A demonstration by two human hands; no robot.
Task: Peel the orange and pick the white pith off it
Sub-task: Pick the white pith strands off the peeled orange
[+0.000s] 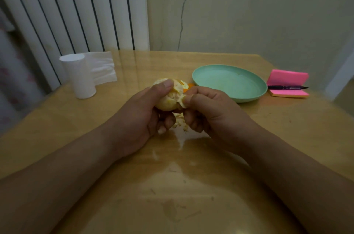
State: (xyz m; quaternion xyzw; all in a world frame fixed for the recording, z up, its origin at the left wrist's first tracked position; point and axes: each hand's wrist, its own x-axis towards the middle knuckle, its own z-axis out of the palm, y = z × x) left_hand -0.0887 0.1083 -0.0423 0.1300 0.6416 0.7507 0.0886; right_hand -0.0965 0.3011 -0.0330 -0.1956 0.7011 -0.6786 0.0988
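Observation:
A peeled orange, pale with white pith over most of it, is held above the middle of the wooden table. My left hand grips it from the left, thumb across its top. My right hand pinches a strip of pith at the orange's right side between thumb and forefinger. Small pith scraps lie on the table under my hands. A bit of orange peel shows just behind the fruit.
A mint-green plate sits right of my hands. Beyond it, pink sticky notes lie with a black pen across them. A white tissue roll stands at the left rear. Walls and a radiator border the table's far side.

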